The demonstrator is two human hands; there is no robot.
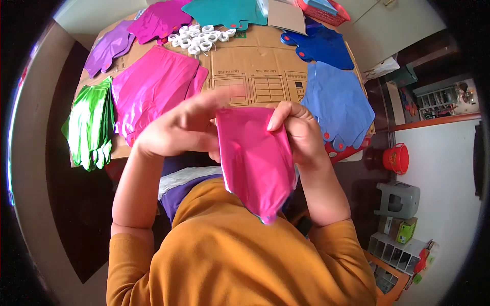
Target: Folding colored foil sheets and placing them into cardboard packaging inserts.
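Note:
A flat, shiny pink foil balloon [252, 153] hangs in front of my chest, its narrow end pointing down toward me. My right hand [300, 130] pinches it near the upper right corner, thumb on the front face. At its upper left edge is my left hand [181, 127], blurred by motion, with fingers stretched out and apart from the thumb. Whether that hand touches the edge is hard to make out. Just beyond it, a stack of larger pink foil balloons [153, 84] lies on the cardboard [260, 64].
Green [89, 122], purple [108, 46], magenta [158, 21], teal [224, 13], dark blue [324, 46] and light blue foil stacks [337, 102] ring the cardboard. White ribbon coils [196, 38] lie at the back. A red bucket [396, 158] and grey stool [398, 199] stand at the right.

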